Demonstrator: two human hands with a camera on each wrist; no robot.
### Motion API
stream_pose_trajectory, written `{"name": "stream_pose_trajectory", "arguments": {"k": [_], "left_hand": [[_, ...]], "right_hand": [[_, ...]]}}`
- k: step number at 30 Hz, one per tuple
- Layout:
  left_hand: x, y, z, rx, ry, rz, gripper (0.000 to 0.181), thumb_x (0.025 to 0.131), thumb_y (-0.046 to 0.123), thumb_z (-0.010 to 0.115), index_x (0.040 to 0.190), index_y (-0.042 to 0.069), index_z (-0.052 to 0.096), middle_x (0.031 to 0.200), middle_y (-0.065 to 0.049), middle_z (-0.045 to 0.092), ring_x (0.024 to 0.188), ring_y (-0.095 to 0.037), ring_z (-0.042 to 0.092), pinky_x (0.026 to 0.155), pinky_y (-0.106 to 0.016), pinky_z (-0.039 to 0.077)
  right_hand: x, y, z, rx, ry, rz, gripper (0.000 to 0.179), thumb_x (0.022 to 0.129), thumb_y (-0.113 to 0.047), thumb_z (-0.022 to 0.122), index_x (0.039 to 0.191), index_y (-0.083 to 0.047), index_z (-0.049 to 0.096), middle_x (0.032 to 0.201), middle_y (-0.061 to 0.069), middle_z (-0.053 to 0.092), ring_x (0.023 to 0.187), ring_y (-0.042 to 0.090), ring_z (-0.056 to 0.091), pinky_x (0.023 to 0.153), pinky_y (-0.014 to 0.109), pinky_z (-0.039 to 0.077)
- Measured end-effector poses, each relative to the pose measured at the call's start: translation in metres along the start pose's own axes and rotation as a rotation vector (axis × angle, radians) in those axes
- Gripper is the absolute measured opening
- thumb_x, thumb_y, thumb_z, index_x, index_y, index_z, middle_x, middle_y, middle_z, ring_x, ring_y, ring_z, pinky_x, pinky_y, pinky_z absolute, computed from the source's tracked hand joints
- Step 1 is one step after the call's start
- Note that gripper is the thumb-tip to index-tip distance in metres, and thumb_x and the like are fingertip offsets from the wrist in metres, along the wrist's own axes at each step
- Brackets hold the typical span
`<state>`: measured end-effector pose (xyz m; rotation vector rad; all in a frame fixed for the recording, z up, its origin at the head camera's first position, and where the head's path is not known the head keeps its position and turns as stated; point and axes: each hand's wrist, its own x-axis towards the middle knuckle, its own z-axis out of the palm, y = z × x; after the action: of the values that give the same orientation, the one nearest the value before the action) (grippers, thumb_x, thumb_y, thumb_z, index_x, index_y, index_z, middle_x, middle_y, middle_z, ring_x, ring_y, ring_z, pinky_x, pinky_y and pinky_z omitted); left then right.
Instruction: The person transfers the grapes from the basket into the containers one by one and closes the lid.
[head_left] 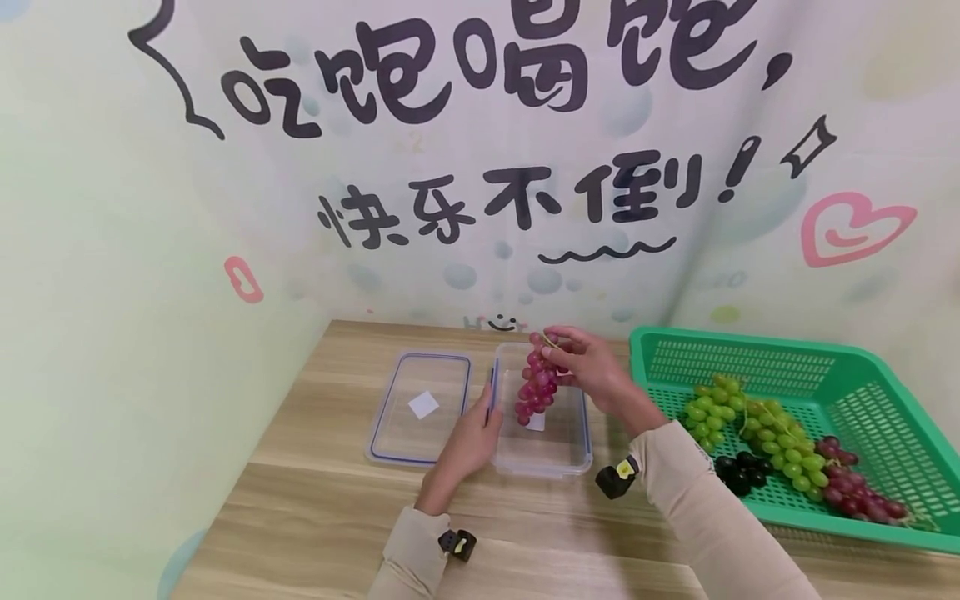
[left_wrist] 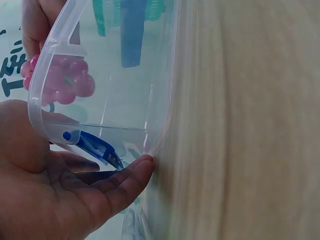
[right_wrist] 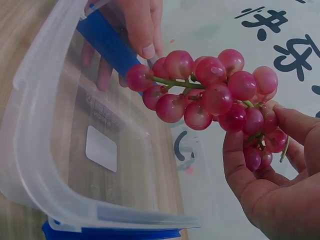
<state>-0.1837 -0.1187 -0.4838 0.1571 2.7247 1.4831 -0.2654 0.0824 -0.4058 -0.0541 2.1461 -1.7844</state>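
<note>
Pink grapes: bunch of round pink-red grapes w/ thin green stem [head_left: 536,383], held up over the box, lower tip twd its left rim; can't tell if it touches the plastic.
R hand: right hand [head_left: 592,365] at bunch's far upper end; grip closed to a pinch, thumb + fingers round the top grapes, bit of stem poking out.
Box: clear rectangular plastic box [head_left: 551,448], lidless, white square label on base, blue latch [right_wrist: 105,40] on left side.
L hand: left hand [head_left: 476,433] at box's left side by that latch; grip loose, fingers nearly straight vs the outer wall; can't tell exact thumb contact.
Lid: clear plastic lid w/ blue seal line [head_left: 442,375] & white square label, flat just left of box.
Basket: green plastic mesh basket [head_left: 750,342], right of box. Inside L to R: green grapes [head_left: 783,442], black grapes [head_left: 741,473] nr side, dark red grapes [head_left: 858,492] far right.
Worktop: light wood-grain worktop [head_left: 300,517] under all.
Backdrop: pale printed backdrop [head_left: 420,292] at far side, big black Chinese characters, pink heart on right.
</note>
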Motion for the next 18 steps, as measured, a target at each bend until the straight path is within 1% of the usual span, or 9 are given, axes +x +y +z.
{"name": "stream_pose_trajectory", "arguments": {"k": [2, 4, 9, 11, 12, 14, 15, 18], "left_hand": [[0.000, 0.000, 0.000, 0.002, -0.001, -0.003, 0.057, 0.107, 0.022, 0.038, 0.155, -0.004, 0.021, 0.155, -0.026, 0.033, 0.139, -0.039, 0.040, 0.113, -0.052, 0.037], [0.000, 0.000, 0.000, 0.000, -0.003, -0.009, 0.057, 0.107, 0.022, 0.038, 0.155, -0.004, 0.021, 0.155, -0.026, 0.033, 0.135, -0.040, 0.045, 0.110, -0.052, 0.041], [0.000, 0.000, 0.001, 0.007, -0.003, -0.003, 0.057, 0.108, 0.023, 0.038, 0.155, -0.004, 0.021, 0.152, -0.027, 0.038, 0.133, -0.040, 0.048, 0.108, -0.053, 0.042], [0.001, 0.000, 0.001, 0.012, -0.001, 0.002, 0.057, 0.107, 0.022, 0.038, 0.154, -0.005, 0.021, 0.151, -0.028, 0.040, 0.136, -0.040, 0.045, 0.111, -0.053, 0.039], [0.001, 0.001, 0.001, 0.009, -0.003, -0.004, 0.057, 0.107, 0.023, 0.038, 0.155, -0.004, 0.021, 0.151, -0.027, 0.040, 0.136, -0.040, 0.045, 0.110, -0.053, 0.040], [0.001, 0.001, 0.001, 0.010, -0.006, -0.015, 0.057, 0.108, 0.024, 0.038, 0.155, -0.003, 0.021, 0.152, -0.026, 0.039, 0.138, -0.039, 0.043, 0.110, -0.053, 0.040], [0.001, 0.000, 0.001, 0.009, -0.009, -0.022, 0.057, 0.108, 0.024, 0.038, 0.155, -0.002, 0.021, 0.153, -0.025, 0.038, 0.136, -0.039, 0.045, 0.108, -0.053, 0.042], [0.002, 0.000, 0.001, 0.006, -0.017, -0.041, 0.058, 0.108, 0.026, 0.038, 0.156, 0.000, 0.020, 0.156, -0.022, 0.033, 0.138, -0.037, 0.044, 0.107, -0.050, 0.043]], "right_hand": [[0.001, 0.002, 0.002, -0.009, 0.002, 0.002, 0.039, 0.098, -0.021, 0.063, 0.137, -0.020, 0.058, 0.127, 0.015, 0.060, 0.102, 0.023, 0.063, 0.082, 0.034, 0.059], [0.003, 0.004, 0.004, -0.013, 0.002, 0.006, 0.038, 0.098, -0.021, 0.063, 0.136, -0.020, 0.059, 0.126, 0.015, 0.060, 0.102, 0.024, 0.063, 0.082, 0.034, 0.059], [0.006, 0.008, 0.009, -0.012, 0.001, 0.009, 0.039, 0.098, -0.020, 0.063, 0.137, -0.019, 0.058, 0.125, 0.016, 0.060, 0.100, 0.023, 0.064, 0.081, 0.033, 0.059], [0.007, 0.009, 0.011, -0.014, 0.004, 0.012, 0.041, 0.098, -0.019, 0.063, 0.139, -0.018, 0.057, 0.124, 0.016, 0.060, 0.098, 0.023, 0.064, 0.080, 0.033, 0.059], [0.008, 0.010, 0.012, -0.011, 0.007, 0.017, 0.041, 0.098, -0.019, 0.063, 0.139, -0.019, 0.058, 0.123, 0.015, 0.060, 0.098, 0.022, 0.064, 0.079, 0.033, 0.059], [0.009, 0.011, 0.015, -0.013, 0.006, 0.017, 0.040, 0.098, -0.017, 0.063, 0.138, -0.018, 0.058, 0.122, 0.016, 0.061, 0.096, 0.022, 0.064, 0.078, 0.033, 0.059], [0.009, 0.011, 0.015, -0.016, 0.006, 0.017, 0.039, 0.098, -0.016, 0.063, 0.137, -0.018, 0.059, 0.121, 0.015, 0.062, 0.095, 0.021, 0.064, 0.077, 0.032, 0.059], [0.011, 0.013, 0.019, -0.024, -0.006, 0.007, 0.038, 0.098, -0.013, 0.063, 0.135, -0.016, 0.061, 0.118, 0.015, 0.064, 0.094, 0.020, 0.065, 0.077, 0.033, 0.059]]}}
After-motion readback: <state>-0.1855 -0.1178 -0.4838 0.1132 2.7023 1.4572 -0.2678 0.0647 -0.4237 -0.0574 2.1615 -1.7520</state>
